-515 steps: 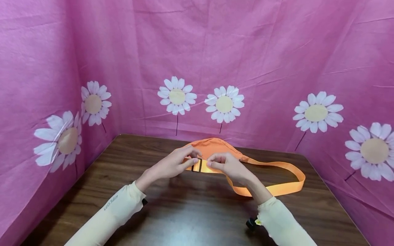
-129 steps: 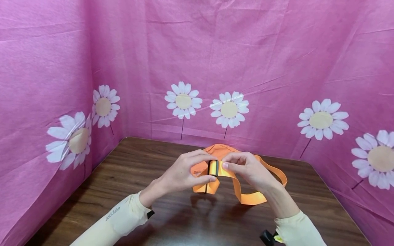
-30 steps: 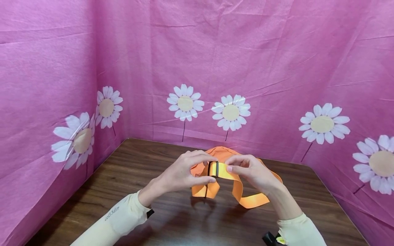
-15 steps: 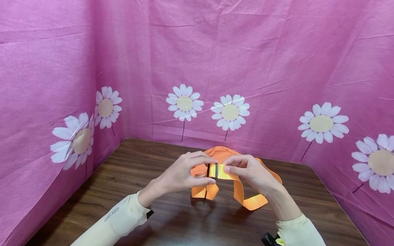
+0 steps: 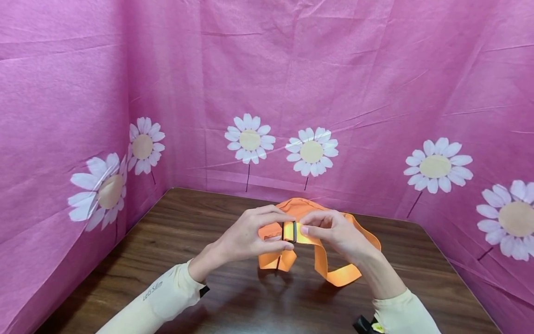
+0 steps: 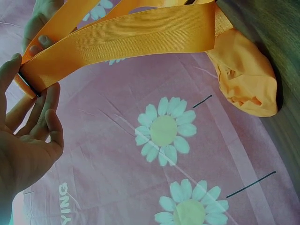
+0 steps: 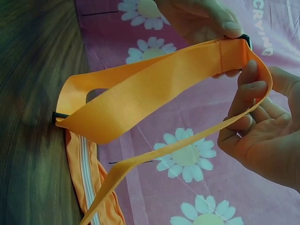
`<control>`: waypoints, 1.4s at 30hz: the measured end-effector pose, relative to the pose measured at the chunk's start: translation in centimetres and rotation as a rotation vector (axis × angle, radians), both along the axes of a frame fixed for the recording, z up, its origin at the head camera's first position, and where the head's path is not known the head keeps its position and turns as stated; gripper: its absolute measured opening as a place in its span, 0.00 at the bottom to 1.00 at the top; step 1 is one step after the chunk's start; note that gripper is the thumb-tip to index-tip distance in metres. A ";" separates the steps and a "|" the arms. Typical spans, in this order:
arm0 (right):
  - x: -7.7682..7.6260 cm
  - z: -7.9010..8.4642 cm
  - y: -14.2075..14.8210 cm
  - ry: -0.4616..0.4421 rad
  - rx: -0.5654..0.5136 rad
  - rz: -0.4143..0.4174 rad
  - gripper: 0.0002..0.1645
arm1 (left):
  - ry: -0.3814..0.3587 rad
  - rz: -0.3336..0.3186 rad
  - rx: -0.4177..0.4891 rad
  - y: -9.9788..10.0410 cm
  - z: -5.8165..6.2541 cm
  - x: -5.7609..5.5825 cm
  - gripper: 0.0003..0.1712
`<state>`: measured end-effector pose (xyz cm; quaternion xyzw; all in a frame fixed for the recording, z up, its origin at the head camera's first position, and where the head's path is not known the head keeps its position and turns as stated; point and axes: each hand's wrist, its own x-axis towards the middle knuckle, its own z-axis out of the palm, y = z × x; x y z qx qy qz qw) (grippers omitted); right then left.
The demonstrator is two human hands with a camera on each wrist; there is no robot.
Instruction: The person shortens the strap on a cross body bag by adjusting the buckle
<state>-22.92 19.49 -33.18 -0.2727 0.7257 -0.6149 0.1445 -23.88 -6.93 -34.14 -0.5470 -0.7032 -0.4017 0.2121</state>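
Note:
An orange waist bag (image 5: 298, 206) lies toward the back of the table, partly hidden behind both hands. Its orange strap (image 5: 344, 276) is lifted in front of it and loops down to the right. My left hand (image 5: 246, 234) holds a black slider buckle (image 5: 295, 232) between thumb and fingers. Just right of the buckle, my right hand (image 5: 342, 236) pinches the strap between thumb and index finger. The strap passes through the buckle, as the left wrist view also shows. In the right wrist view, a second black fitting (image 7: 60, 116) sits at the strap's low bend, near the bag's white zipper (image 7: 86, 173).
The dark wooden table (image 5: 183, 222) carries the bag. A pink curtain (image 5: 359, 69) printed with white daisies hangs behind the table and along both sides, close to its edges.
Over the last second my right hand shifts slightly left toward the buckle, and the strap between them shortens. Compared with much earlier, the buckle is held higher, with a strap loop hanging below.

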 end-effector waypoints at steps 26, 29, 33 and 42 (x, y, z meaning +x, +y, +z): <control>-1.6 -1.4 1.1 -0.039 -0.040 0.155 0.07 | -0.033 0.035 0.039 -0.7 0.7 0.2 0.29; -1.5 -1.5 1.0 -0.056 -0.090 0.164 0.07 | -0.060 0.024 0.031 -0.7 0.7 0.3 0.29; -1.3 -1.5 0.7 -0.060 -0.117 0.149 0.07 | -0.082 0.016 0.011 -0.5 0.6 0.4 0.29; -0.7 -1.3 -0.1 -0.072 -0.105 0.059 0.07 | -0.067 0.002 0.006 -0.4 0.5 0.4 0.29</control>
